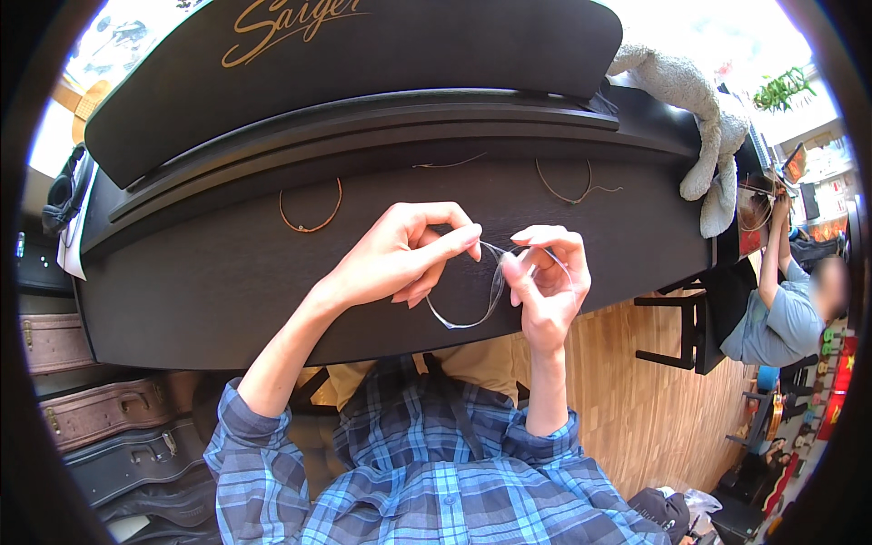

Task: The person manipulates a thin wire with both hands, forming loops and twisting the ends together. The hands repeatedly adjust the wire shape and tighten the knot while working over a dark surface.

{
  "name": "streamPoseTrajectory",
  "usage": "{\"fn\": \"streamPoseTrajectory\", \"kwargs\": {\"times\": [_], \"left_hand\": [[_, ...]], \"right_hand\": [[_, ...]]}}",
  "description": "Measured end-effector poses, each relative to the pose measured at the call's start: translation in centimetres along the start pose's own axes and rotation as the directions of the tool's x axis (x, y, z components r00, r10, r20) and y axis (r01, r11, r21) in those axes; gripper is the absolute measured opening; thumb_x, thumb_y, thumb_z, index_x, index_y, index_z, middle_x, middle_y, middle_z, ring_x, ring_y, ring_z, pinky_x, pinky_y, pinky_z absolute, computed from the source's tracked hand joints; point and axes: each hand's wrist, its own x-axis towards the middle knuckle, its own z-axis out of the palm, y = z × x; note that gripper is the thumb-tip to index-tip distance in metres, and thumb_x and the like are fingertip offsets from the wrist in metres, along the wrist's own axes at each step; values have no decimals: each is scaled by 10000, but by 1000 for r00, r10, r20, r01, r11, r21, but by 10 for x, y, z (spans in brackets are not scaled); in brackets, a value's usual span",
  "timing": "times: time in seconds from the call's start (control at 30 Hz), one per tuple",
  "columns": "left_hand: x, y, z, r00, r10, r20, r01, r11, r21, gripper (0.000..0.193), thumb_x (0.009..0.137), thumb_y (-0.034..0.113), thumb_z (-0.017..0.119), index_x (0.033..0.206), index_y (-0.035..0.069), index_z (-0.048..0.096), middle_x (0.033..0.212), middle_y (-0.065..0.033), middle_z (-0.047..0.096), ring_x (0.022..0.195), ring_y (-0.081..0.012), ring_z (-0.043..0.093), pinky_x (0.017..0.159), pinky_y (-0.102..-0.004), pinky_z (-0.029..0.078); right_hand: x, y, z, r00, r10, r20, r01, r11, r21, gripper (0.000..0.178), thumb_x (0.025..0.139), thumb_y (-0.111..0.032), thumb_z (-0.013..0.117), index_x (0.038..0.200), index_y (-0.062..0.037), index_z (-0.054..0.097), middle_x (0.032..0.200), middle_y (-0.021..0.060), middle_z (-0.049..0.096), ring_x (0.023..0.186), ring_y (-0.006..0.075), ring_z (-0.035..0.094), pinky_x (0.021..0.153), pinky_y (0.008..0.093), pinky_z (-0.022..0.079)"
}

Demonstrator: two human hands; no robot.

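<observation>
A coil of thin, clear silvery string (454,325) hangs between my two hands above the black lid. My left hand (409,254) is closed, with thumb and fingertips pinching one side of the coil. On the other side, my right hand (549,286) grips the loops between its thumb and bent fingers. The strands cross between the hands, and my fingers hide parts of them. Farther back on the lid lie a copper-coloured curved string (313,230) at left and a thin curled string (565,199) at right. A short, nearly straight strand (454,165) lies between those two.
The black piano-like lid (200,300) spans the area before me. A grey plush toy (704,118) drapes over its right end; headphones (65,195) rest at far left. Instrument cases (109,413) are stacked lower left. Another person (781,309) sits at right.
</observation>
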Motion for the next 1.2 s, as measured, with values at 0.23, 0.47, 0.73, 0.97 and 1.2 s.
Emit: {"fn": "streamPoseTrajectory", "kwargs": {"times": [0.23, 0.47, 0.73, 0.97, 1.2], "left_hand": [[1, 0, 1, 1000, 15, -1, -15, 1000, 18, 272, 1068, 242, 544, 959, 2, 615, 464, 21, 495, 341, -44, 441, 373, -219, 388], [0, -3, -2, 991, 131, -20, -132, 991, -26, 252, 1072, 189, 529, 947, -18, 600, 469, 17, 491, 342, -40, 427, 376, -219, 393], [0, -9, -4, 945, 296, -142, -312, 943, -113, 252, 1051, 230, 584, 949, 13, 662, 498, 28, 521, 376, -30, 444, 403, -207, 383], [-3, -4, -1, 991, 136, -1, -136, 990, 29, 232, 1025, 249, 626, 961, 41, 706, 517, 29, 545, 393, -31, 461, 416, -207, 340], [-3, -1, 2, 996, 92, 8, -92, 989, 119, 251, 1008, 296, 648, 962, 57, 708, 502, 31, 535, 399, -36, 460, 430, -222, 341]], "right_hand": [[2, 9, 0, 993, 10, -115, 0, 997, 82, 213, 1004, -131, 651, 1158, -14, 561, 1038, 135, 695, 734, 111, 622, 622, 233, 471], [9, 5, 3, 975, -7, -223, 32, 993, 112, 447, 978, -26, 652, 1372, -22, 441, 1332, 188, 539, 932, 193, 680, 729, 250, 511], [12, 10, 5, 981, -116, -158, 100, 990, -103, 187, 1044, -91, 548, 1216, -17, 542, 1320, 130, 525, 974, 183, 613, 863, 297, 488], [6, 2, 3, 984, -46, 173, 69, 988, -135, 409, 1097, -278, 449, 969, 21, 695, 947, 92, 646, 816, 138, 588, 730, 267, 467], [5, 1, 3, 997, 67, 44, -66, 997, -27, 92, 1025, -69, 594, 1011, 2, 651, 911, 73, 675, 644, 74, 583, 585, 208, 477]]}}
